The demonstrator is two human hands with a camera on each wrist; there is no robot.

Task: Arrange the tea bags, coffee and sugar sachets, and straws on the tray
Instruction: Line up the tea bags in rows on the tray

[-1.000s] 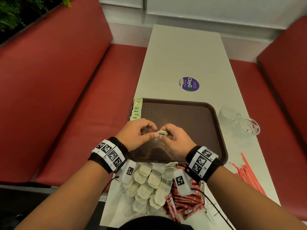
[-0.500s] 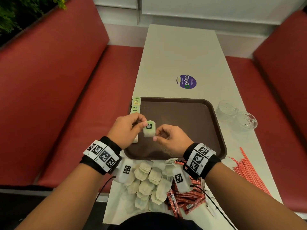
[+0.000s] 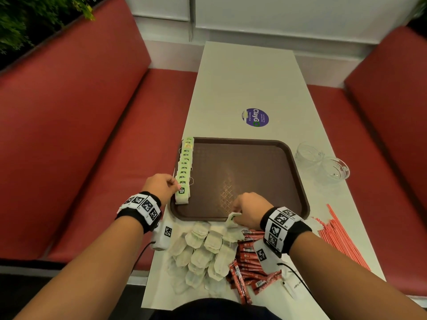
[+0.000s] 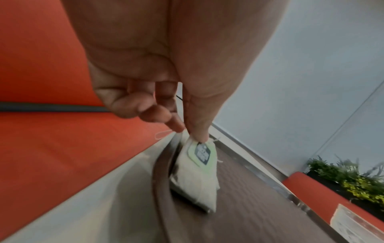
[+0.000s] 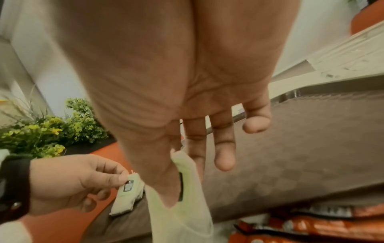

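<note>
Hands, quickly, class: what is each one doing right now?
Left hand: pinches a tea bag on the tray.
Right hand: pinches another tea bag.

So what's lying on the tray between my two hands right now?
In the head view, only bare brown tray lies between the left hand, pinching the nearest tea bag of the row, and the right hand.

Bare forearms, no sleeves. Each wrist: black strap with white blocks of black square fiducial markers, plus white camera module carrying one marker, thin black cable trailing off.
</note>
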